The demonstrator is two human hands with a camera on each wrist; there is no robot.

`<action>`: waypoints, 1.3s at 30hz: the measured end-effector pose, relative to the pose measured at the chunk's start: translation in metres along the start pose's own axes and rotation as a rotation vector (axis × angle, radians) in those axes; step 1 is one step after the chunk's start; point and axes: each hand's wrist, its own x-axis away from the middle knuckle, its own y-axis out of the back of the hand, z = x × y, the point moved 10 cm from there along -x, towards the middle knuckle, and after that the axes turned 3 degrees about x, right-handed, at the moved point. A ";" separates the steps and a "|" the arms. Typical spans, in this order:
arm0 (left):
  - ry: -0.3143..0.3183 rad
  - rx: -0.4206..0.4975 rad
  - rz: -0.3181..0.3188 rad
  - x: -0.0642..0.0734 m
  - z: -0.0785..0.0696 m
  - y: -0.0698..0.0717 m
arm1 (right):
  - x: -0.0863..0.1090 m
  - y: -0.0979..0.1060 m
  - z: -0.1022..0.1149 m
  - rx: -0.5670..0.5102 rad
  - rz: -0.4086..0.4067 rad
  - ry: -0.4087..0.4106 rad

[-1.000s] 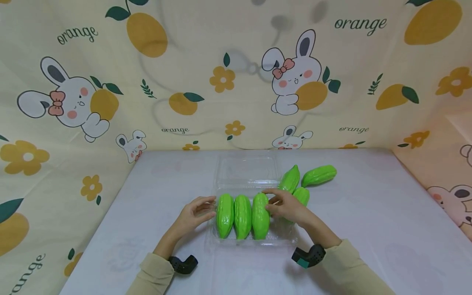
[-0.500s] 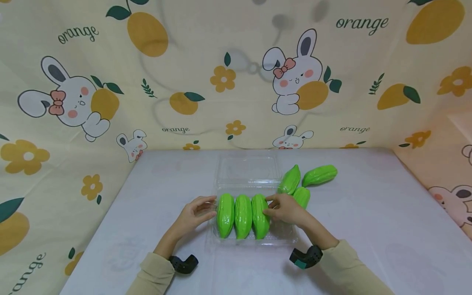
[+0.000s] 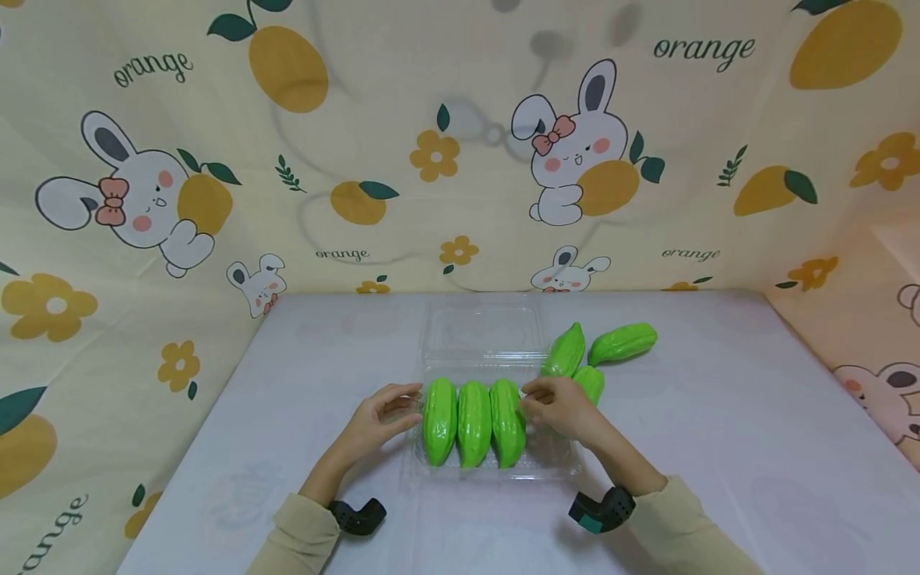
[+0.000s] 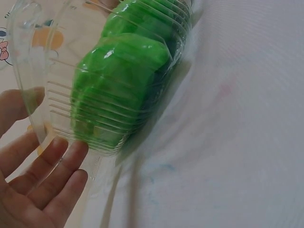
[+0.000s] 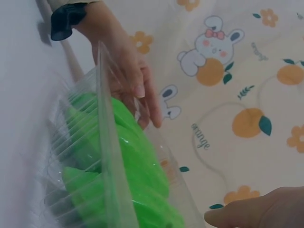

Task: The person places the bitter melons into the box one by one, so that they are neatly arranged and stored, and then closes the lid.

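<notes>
A clear plastic clamshell box [image 3: 496, 472] lies with its lid folded back. Three glossy green toy bitter melons, the left one [image 3: 440, 421], the middle one [image 3: 473, 423] and the right one [image 3: 508, 423], lie side by side in its base. My left hand [image 3: 375, 422] rests loosely spread fingers against the box's left side; the left wrist view shows the fingers [image 4: 61, 173] touching the clear wall. My right hand [image 3: 564, 407] hovers beside the right melon, fingers loosely bent and holding nothing. In the right wrist view one finger [image 5: 251, 211] stands apart from the melons.
Behind my right hand lie three more toy bitter melons: one [image 3: 565, 350] at the lid's right edge, one [image 3: 621, 343] farther right and one [image 3: 591, 382] partly hidden by the hand. The clear lid [image 3: 483, 329] lies flat. A patterned cloth [image 3: 402, 160] rises at the back.
My right hand has drawn slightly right, off the right melon that its fingers were touching. That melon now leans with its top a little to the left. My left hand has stayed put.
</notes>
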 end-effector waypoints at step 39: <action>0.002 0.016 0.007 0.000 -0.003 -0.001 | 0.028 0.066 -0.063 -0.319 -0.219 -0.223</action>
